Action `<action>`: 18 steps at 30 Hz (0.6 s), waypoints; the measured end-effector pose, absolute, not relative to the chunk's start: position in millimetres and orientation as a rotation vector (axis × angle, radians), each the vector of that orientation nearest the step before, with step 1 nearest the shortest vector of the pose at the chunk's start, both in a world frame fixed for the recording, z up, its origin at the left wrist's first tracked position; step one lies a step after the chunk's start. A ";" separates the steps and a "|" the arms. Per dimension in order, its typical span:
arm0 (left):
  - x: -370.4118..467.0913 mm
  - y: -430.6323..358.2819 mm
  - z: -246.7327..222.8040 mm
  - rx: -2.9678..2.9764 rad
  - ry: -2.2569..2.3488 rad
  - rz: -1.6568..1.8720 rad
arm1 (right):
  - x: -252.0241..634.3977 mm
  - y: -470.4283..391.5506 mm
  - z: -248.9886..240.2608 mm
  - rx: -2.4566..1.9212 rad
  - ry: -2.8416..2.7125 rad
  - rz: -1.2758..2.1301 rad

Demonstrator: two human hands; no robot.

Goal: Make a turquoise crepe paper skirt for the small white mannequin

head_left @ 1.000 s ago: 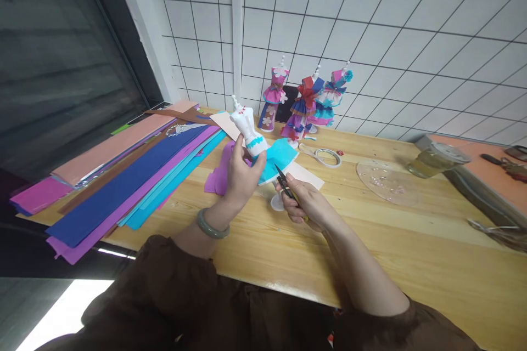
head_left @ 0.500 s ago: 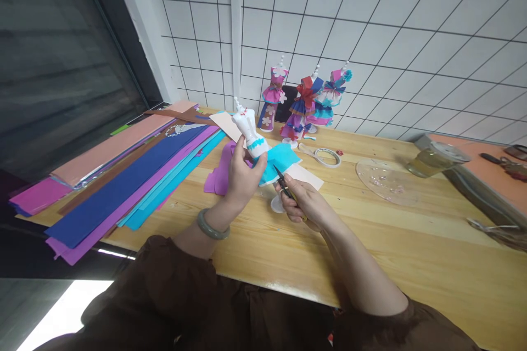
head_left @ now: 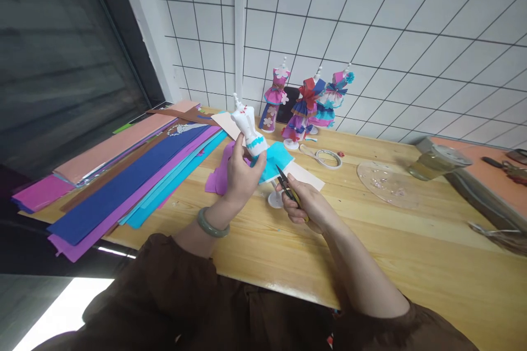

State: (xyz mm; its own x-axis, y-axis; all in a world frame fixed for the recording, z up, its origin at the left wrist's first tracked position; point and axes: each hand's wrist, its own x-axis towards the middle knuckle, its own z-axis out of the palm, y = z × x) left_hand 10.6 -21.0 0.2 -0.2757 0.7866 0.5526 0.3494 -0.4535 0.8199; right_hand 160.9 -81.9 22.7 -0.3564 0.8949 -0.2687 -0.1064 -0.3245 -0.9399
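Note:
Tilted to the left, a small white mannequin with red marks at its neck and a turquoise band at its hips is gripped by my left hand. Turquoise crepe paper with a white edge flares out from its lower part. Below the paper its round white base shows. My right hand holds scissors with dark blades and yellow on the handle. The blades point up and left, at the paper's lower edge; whether they touch it I cannot tell.
Long strips of coloured crepe paper lie at the left, with purple paper behind my left hand. Several dressed mannequins stand along the wall. To the right are a tape roll, a clear plate and a lidded cup.
The turquoise paper has drawn slightly leftward, and the white base shows more. The scissors blades look a little wider apart. Both hands keep their holds.

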 end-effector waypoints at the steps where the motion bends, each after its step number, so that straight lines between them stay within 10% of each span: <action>1: 10.1 -20.7 0.4 1.641 1.404 1.789 | 160.6 -81.9 23.0 -1.127 -1.161 1.769; 18: 9.4 -23.1 3.4 1.669 1.413 1.803 | 160.4 -81.6 17.3 -1.110 -1.228 1.697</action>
